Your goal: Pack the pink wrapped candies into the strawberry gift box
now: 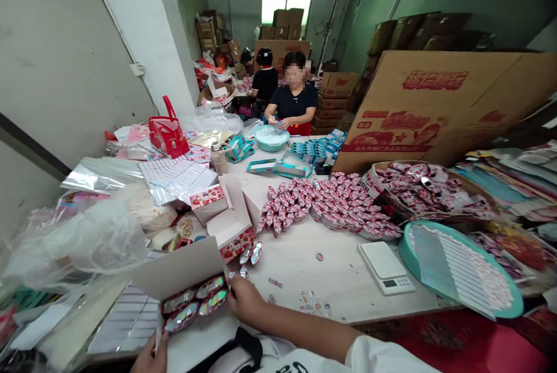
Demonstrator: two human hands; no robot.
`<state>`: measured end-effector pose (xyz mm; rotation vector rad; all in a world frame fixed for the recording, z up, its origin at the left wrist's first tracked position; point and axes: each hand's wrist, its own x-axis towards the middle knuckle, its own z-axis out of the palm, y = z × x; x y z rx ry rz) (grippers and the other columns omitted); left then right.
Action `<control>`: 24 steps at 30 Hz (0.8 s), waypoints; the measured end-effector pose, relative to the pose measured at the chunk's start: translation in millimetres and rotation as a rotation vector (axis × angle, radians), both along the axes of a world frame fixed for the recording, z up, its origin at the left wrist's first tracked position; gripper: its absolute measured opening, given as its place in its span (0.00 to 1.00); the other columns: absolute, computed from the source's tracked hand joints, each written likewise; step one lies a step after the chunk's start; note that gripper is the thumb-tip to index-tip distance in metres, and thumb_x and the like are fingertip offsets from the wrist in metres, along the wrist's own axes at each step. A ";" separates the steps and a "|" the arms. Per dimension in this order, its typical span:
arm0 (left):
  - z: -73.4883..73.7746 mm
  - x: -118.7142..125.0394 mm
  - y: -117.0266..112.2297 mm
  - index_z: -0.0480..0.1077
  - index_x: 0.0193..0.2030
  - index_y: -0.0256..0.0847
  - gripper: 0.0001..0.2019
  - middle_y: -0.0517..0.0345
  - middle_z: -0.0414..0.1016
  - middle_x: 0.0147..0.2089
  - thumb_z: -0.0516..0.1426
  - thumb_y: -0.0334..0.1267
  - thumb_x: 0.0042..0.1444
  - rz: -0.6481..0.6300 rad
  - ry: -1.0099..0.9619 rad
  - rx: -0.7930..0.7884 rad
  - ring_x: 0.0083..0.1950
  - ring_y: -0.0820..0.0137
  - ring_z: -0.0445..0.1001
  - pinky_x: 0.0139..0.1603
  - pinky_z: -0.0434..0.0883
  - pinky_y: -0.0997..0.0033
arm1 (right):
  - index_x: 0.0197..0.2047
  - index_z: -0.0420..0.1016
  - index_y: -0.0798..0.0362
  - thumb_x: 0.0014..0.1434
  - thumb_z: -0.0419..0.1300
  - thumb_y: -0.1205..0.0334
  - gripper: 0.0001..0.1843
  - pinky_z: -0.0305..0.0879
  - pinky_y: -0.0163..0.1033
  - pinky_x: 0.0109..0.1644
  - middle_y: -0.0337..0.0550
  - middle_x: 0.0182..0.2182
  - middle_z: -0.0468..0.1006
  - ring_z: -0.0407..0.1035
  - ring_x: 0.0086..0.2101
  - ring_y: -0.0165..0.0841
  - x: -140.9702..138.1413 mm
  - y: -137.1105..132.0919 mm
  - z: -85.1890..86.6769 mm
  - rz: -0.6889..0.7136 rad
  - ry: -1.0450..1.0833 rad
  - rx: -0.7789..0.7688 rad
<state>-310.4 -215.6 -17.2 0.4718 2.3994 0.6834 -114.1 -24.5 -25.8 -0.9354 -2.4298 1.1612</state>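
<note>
A white cardboard box (180, 271) with its lid flap raised tilts toward me at the table's near edge. Several shiny, iridescent oval packets (183, 318) lie in it in rows. My left hand (152, 354) grips the box's near left corner, its thumb on the wall. At the right end of the box, my right hand (244, 299) is closed on the wall, partly hiding it. Just beyond that hand are a few loose packets (256, 253), next to an open strawberry-print box (232, 225).
Many pink packets (296, 199) stand massed mid-table. To the right are a white scale (385, 267) and a turquoise basin (513, 303) of small pale pieces. Plastic bags (87, 234) and a red handbag (169, 136) crowd the left. A person (293, 103) sits opposite at another basin.
</note>
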 end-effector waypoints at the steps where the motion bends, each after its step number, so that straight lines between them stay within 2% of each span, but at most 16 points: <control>1: 14.9 13.4 4.8 0.72 0.53 0.37 0.32 0.48 0.81 0.39 0.47 0.58 0.53 -0.005 0.026 0.011 0.46 0.52 0.78 0.50 0.73 0.58 | 0.41 0.74 0.55 0.53 0.55 0.71 0.12 0.64 0.36 0.43 0.46 0.38 0.77 0.69 0.39 0.36 13.2 4.2 9.2 -0.016 0.030 -0.010; 3: 36.8 44.0 21.2 0.73 0.52 0.40 0.30 0.50 0.82 0.41 0.48 0.58 0.52 -0.037 0.060 0.075 0.47 0.53 0.78 0.50 0.73 0.59 | 0.40 0.74 0.54 0.53 0.55 0.71 0.12 0.63 0.36 0.42 0.46 0.37 0.76 0.69 0.37 0.35 45.7 15.4 24.8 -0.074 0.065 -0.040; 4: 42.7 60.5 32.2 0.74 0.51 0.40 0.29 0.51 0.82 0.43 0.49 0.57 0.52 -0.058 0.062 0.116 0.48 0.54 0.77 0.50 0.73 0.59 | 0.39 0.75 0.54 0.53 0.55 0.71 0.12 0.63 0.36 0.42 0.46 0.35 0.76 0.68 0.36 0.35 64.7 22.0 30.1 -0.114 0.065 -0.056; 5: 45.1 77.3 44.6 0.74 0.50 0.41 0.28 0.52 0.81 0.45 0.49 0.57 0.52 -0.092 0.053 0.159 0.50 0.54 0.77 0.51 0.73 0.61 | 0.39 0.75 0.54 0.53 0.55 0.71 0.11 0.63 0.37 0.41 0.45 0.34 0.75 0.68 0.35 0.35 85.2 28.7 33.2 -0.157 0.059 -0.069; 7: 40.3 111.1 71.2 0.75 0.49 0.41 0.27 0.52 0.80 0.48 0.49 0.55 0.52 -0.197 0.011 0.222 0.53 0.56 0.75 0.53 0.72 0.62 | 0.38 0.75 0.53 0.53 0.54 0.69 0.11 0.64 0.38 0.40 0.45 0.32 0.74 0.67 0.33 0.36 129.0 41.0 32.3 -0.243 0.036 -0.072; 9: 25.6 144.7 97.1 0.75 0.48 0.39 0.26 0.50 0.80 0.48 0.49 0.53 0.53 -0.322 -0.038 0.251 0.51 0.56 0.76 0.53 0.72 0.62 | 0.39 0.75 0.53 0.55 0.53 0.68 0.11 0.64 0.39 0.40 0.46 0.31 0.73 0.67 0.32 0.37 173.1 49.0 23.5 -0.320 0.007 -0.052; 12: -5.9 194.8 131.1 0.75 0.47 0.35 0.25 0.47 0.81 0.46 0.48 0.50 0.54 -0.441 -0.109 0.287 0.49 0.55 0.77 0.53 0.71 0.59 | 0.40 0.75 0.53 0.59 0.49 0.66 0.13 0.65 0.41 0.41 0.48 0.31 0.73 0.68 0.34 0.39 231.3 52.8 0.5 -0.389 -0.042 -0.006; 16: -44.5 251.1 165.8 0.71 0.54 0.34 0.24 0.48 0.77 0.54 0.50 0.42 0.54 -0.506 -0.230 0.338 0.55 0.60 0.74 0.59 0.69 0.61 | 0.48 0.73 0.53 0.63 0.45 0.65 0.18 0.66 0.43 0.46 0.51 0.36 0.73 0.69 0.39 0.41 279.6 57.6 -35.7 -0.454 -0.107 0.056; 18: -54.1 263.9 176.5 0.72 0.52 0.34 0.22 0.48 0.77 0.54 0.52 0.41 0.53 -0.509 -0.238 0.305 0.56 0.60 0.74 0.58 0.69 0.61 | 0.50 0.72 0.55 0.63 0.44 0.66 0.20 0.67 0.44 0.48 0.52 0.37 0.73 0.70 0.41 0.41 291.7 65.4 -48.0 -0.496 -0.157 0.060; 20: -55.0 261.1 180.7 0.75 0.47 0.35 0.20 0.47 0.79 0.50 0.52 0.44 0.54 -0.498 -0.201 0.267 0.53 0.58 0.75 0.57 0.70 0.60 | 0.51 0.72 0.56 0.62 0.45 0.67 0.20 0.67 0.44 0.49 0.52 0.38 0.73 0.70 0.41 0.41 299.4 75.3 -51.7 -0.506 -0.191 0.049; 22: -49.1 243.7 178.8 0.75 0.45 0.35 0.21 0.46 0.79 0.49 0.50 0.48 0.56 -0.454 -0.113 0.238 0.55 0.57 0.73 0.60 0.67 0.57 | 0.53 0.71 0.56 0.61 0.47 0.66 0.20 0.67 0.44 0.49 0.52 0.39 0.73 0.70 0.42 0.42 304.2 82.8 -45.8 -0.504 -0.177 0.064; 24: -40.4 217.5 174.0 0.72 0.50 0.34 0.24 0.41 0.73 0.56 0.50 0.50 0.56 -0.368 0.024 0.215 0.63 0.53 0.65 0.66 0.58 0.52 | 0.56 0.70 0.54 0.62 0.47 0.66 0.21 0.66 0.44 0.49 0.52 0.41 0.72 0.69 0.42 0.41 303.2 84.0 -32.5 -0.495 -0.131 0.115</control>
